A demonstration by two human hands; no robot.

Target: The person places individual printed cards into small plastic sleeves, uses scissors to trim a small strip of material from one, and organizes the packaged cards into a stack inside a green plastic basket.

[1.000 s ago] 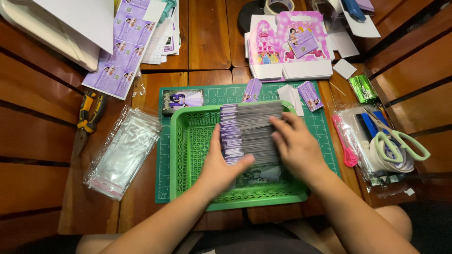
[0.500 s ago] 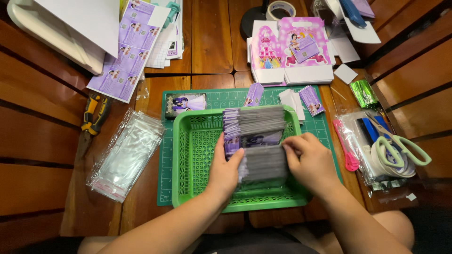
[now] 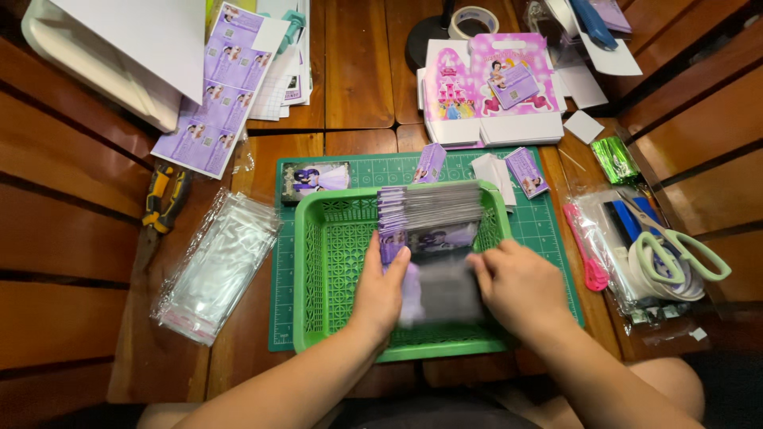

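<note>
Here, a stack of sleeved purple cards stands in a green plastic basket on a green cutting mat. The left hand and right hand flank the near part of the stack, blurred, fingers curled and clamped on the cards. A pile of clear sleeves lies left on the wooden counter; scissors lie right, a pink printed box beyond.

Basket on cutting mat, cards inside, plastic sleeves left, scissors right
</note>
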